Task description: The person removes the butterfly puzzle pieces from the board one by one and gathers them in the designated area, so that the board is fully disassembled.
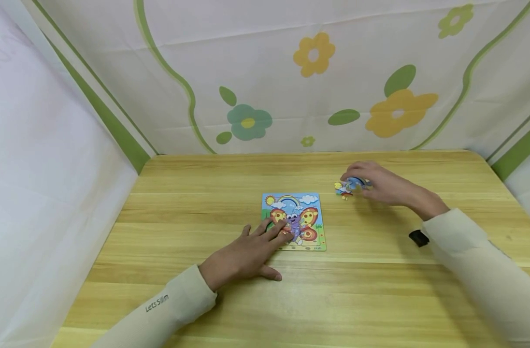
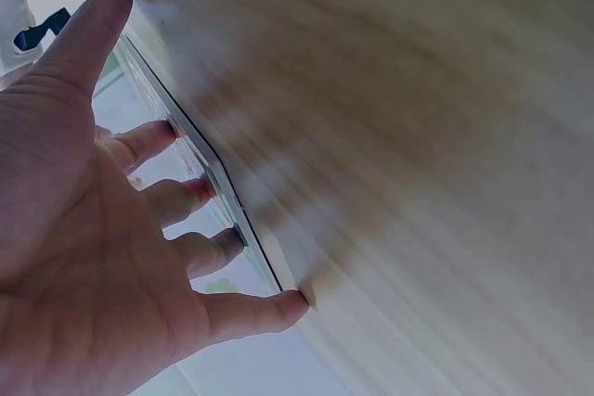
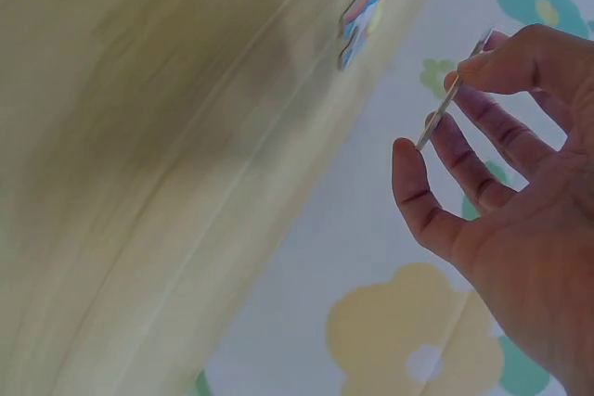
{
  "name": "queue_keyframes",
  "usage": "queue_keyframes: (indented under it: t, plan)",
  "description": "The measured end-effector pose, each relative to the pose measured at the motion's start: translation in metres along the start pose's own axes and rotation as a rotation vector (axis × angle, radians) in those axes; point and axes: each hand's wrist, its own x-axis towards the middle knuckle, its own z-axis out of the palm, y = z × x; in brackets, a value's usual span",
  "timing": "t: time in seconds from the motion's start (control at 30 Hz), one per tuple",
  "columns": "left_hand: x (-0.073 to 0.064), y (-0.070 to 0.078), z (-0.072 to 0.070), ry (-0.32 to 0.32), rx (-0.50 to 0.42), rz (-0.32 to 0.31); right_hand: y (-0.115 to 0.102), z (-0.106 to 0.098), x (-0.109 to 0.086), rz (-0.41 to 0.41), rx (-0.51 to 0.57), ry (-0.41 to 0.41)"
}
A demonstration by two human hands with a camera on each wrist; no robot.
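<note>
A square butterfly jigsaw puzzle point(image 1: 309, 201) lies flat on the table, with a sun, rainbow and clouds along its top. My left hand point(image 1: 256, 249) is spread, fingertips resting on the puzzle's lower left part and thumb on the wood. The left wrist view shows the puzzle edge-on beneath those fingers. Further right and back, my right hand point(image 1: 375, 183) pinches a blue puzzle piece point(image 1: 355, 182) with a rainbow band. That piece appears as a thin edge between thumb and fingers in the right wrist view. Beside it on the table lies another colourful puzzle piece point(image 3: 365, 14).
A small black object point(image 1: 419, 238) sits by the right sleeve cuff. The wooden table point(image 1: 182, 193) ends at the back against a white cloth point(image 1: 273, 72) printed with flowers. More cloth hangs at the left and right sides.
</note>
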Motion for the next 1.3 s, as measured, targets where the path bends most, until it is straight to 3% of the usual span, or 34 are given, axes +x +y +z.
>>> queue_keyframes:
  t: [0.6,1.3]
  plan:
    - [-0.001,-0.001,0.001,0.007,-0.008,0.009,0.049,0.007,-0.018,0.032,-0.061,-0.005]
    - [0.001,-0.002,0.002,-0.001,0.000,-0.005,0.049,0.018,-0.014,0.025,-0.095,0.001]
